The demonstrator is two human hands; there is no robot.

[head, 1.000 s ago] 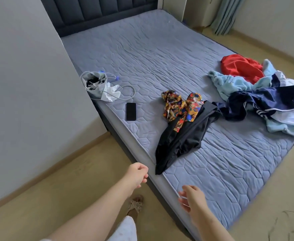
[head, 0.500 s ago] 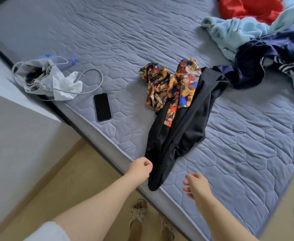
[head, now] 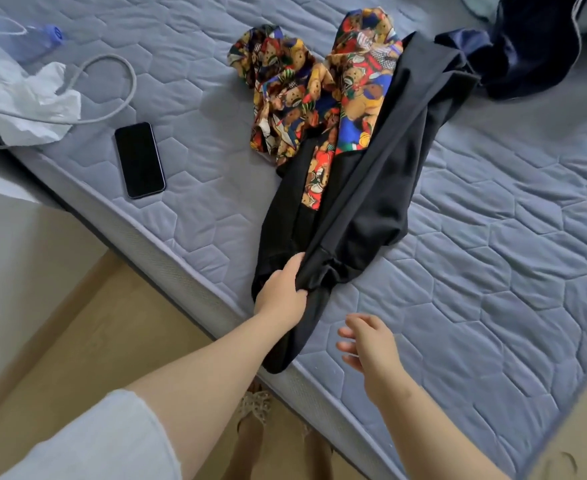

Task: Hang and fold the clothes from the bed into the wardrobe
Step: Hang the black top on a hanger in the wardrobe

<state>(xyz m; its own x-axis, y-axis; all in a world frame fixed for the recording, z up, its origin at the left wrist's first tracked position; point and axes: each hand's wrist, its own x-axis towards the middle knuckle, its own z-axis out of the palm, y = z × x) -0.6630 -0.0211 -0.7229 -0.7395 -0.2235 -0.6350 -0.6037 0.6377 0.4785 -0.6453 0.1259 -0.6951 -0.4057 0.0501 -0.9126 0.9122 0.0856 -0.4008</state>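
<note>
From the head camera, looking down: my left grip point(head: 281, 292) is clenched on a bunched fold of the black garment point(head: 365, 188), thumb on top and fingers tucked into the cloth, near the edge of the bed point(head: 493, 271). The garment stretches up and away from that grip across the mattress, and its near end hangs over the bed's edge just below my wrist.

My right grip point(head: 368, 344) is loose and holds nothing. Its fingers are slightly spread above the mattress, just beside the garment's hanging end and not touching it.

Beyond my left grip, the bear-print cloth point(head: 292, 88) lies crumpled, partly tucked under the black garment. Farther off to the right of both grips, a navy garment point(head: 527, 46) sits at the frame's top edge, touching the black one's far end.

Left of my left grip, well apart, a dark phone point(head: 139, 160) lies face up on the mattress. Past it are crumpled white paper point(head: 32, 102) and a looped grey cord point(head: 125, 84).

Below my arms are the tan floor point(head: 94, 341) and a woven sandal point(head: 257, 403).
</note>
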